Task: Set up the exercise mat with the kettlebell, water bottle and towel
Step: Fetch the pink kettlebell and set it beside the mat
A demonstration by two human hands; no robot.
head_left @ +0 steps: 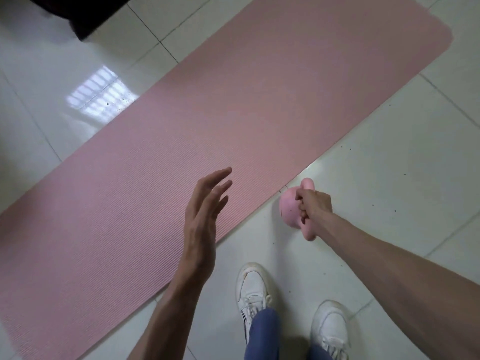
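A pink exercise mat (233, 120) lies unrolled on the white tiled floor, running diagonally from lower left to upper right. My right hand (315, 205) grips the handle of a pink kettlebell (291, 209), which is just off the mat's near edge over the tiles. Whether it touches the floor I cannot tell. My left hand (205, 216) hovers above the mat's near part with fingers straight and spread, holding nothing. No water bottle or towel is in view.
My two white shoes (253, 287) stand on the tiles just below the mat's near edge. A dark object (85, 16) sits at the top left corner. Glossy tile floor (402, 178) surrounds the mat.
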